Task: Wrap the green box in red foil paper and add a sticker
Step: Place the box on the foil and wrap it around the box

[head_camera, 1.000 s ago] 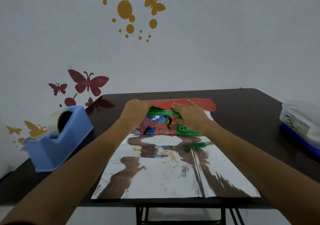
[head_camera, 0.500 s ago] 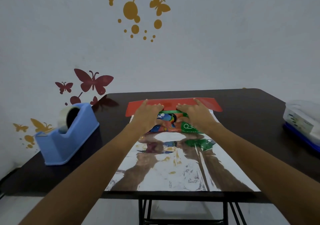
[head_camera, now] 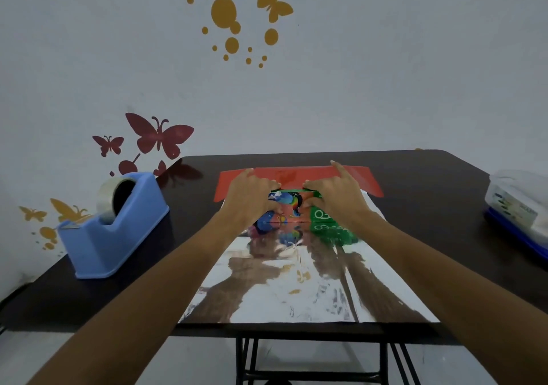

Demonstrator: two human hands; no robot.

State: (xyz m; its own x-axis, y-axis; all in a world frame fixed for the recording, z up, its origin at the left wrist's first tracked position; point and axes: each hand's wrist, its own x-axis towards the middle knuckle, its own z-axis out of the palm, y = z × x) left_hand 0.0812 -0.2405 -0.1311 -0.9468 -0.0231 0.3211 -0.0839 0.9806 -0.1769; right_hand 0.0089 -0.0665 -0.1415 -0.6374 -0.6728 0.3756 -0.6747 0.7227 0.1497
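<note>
The foil paper (head_camera: 296, 289) lies silver side up on the dark table (head_camera: 430, 206). Its far edge is folded back toward me as a red flap (head_camera: 296, 175) over the green box (head_camera: 323, 214). The box has a colourful picture on its front and is mirrored in the foil. My left hand (head_camera: 250, 196) and my right hand (head_camera: 336, 196) sit side by side on the box, fingers bent over the flap and thumbs on the front face, pinning the red foil against it. The right index finger points away from me along the flap. No sticker is visible.
A blue tape dispenser (head_camera: 112, 224) with a clear tape roll stands at the table's left side. A lidded plastic container (head_camera: 519, 206) sits at the right edge. The foil's near edge reaches the table's front edge. A wall with butterfly decals stands behind.
The red flap, bunched and held up a second ago, now lies flatter and wider over the box. Both hands have shifted slightly outward along it.
</note>
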